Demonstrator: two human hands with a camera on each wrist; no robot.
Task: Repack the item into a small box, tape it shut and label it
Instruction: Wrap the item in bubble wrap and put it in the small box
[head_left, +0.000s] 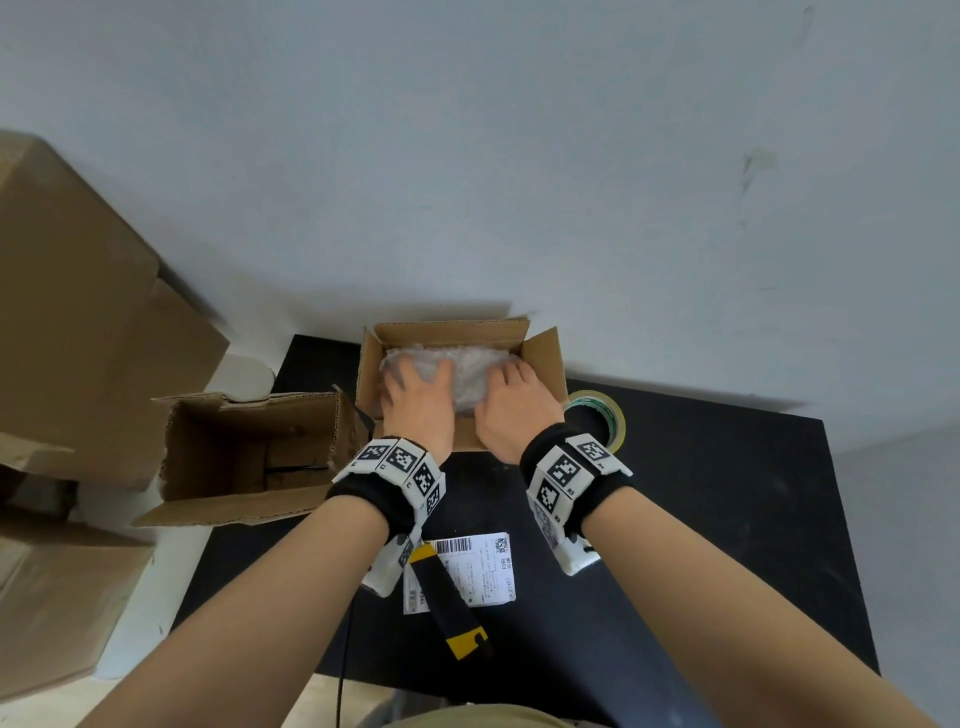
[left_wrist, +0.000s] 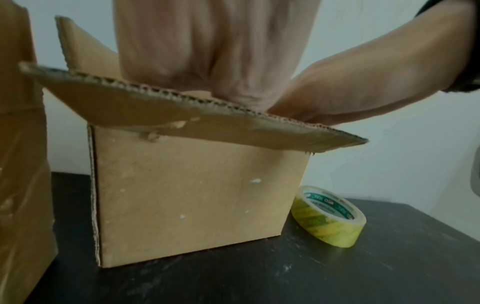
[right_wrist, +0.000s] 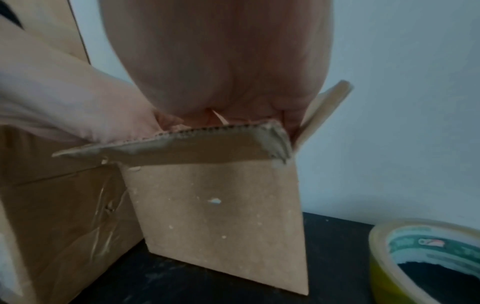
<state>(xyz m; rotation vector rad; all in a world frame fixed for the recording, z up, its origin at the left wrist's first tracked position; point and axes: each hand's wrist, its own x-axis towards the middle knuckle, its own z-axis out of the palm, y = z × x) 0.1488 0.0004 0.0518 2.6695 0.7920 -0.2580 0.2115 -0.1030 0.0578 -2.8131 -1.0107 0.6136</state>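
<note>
A small brown box (head_left: 545, 358) stands open at the back of the black table (head_left: 701, 519), its flaps spread outward. Inside lies the item, a bundle in bubble wrap (head_left: 470, 371). My left hand (head_left: 415, 382) and right hand (head_left: 511, 387) both reach into the box and press on the wrap with fingers spread. From the left wrist view, my left hand (left_wrist: 221, 72) goes down behind the near flap of the box (left_wrist: 194, 195). The right wrist view has my right hand (right_wrist: 221, 72) in the box (right_wrist: 221, 216) the same way; the fingertips are hidden.
A roll of clear tape (head_left: 605, 415) (left_wrist: 330, 216) (right_wrist: 420, 257) lies right of the box. A shipping label (head_left: 478, 571) and a black and yellow knife (head_left: 452, 603) lie near the table's front. A larger open carton (head_left: 249, 457) lies left; big cartons (head_left: 78, 322) stack beyond.
</note>
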